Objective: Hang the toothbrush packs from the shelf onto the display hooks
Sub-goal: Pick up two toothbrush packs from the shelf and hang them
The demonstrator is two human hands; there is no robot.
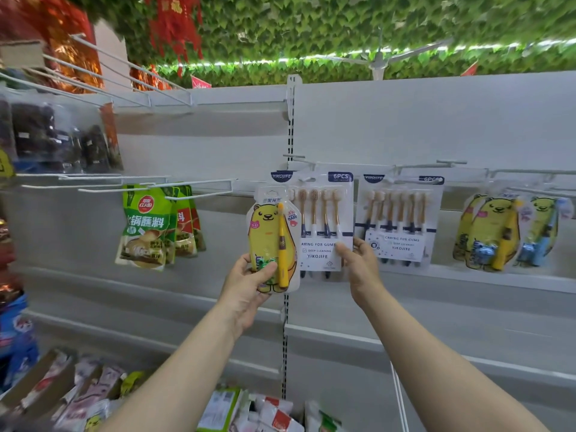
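My left hand (pixel 246 286) grips the lower end of a yellow bear-shaped toothbrush pack (pixel 271 241), held upright in front of the white back panel. My right hand (pixel 358 265) pinches the bottom right corner of a six-piece toothbrush pack (pixel 324 222) that hangs on a white display hook (pixel 300 160). A second six-piece pack (pixel 400 219) hangs on the hook to its right. Further right, more yellow bear packs (pixel 491 233) hang in a row.
Green sauce pouches (pixel 146 226) hang from bare white hooks (pixel 193 185) on the left. Dark bagged goods (pixel 59 135) hang at upper left. Below, the shelf (pixel 255 410) holds loose packets and a cardboard box (pixel 40 381). A slotted upright (pixel 290 120) splits the panels.
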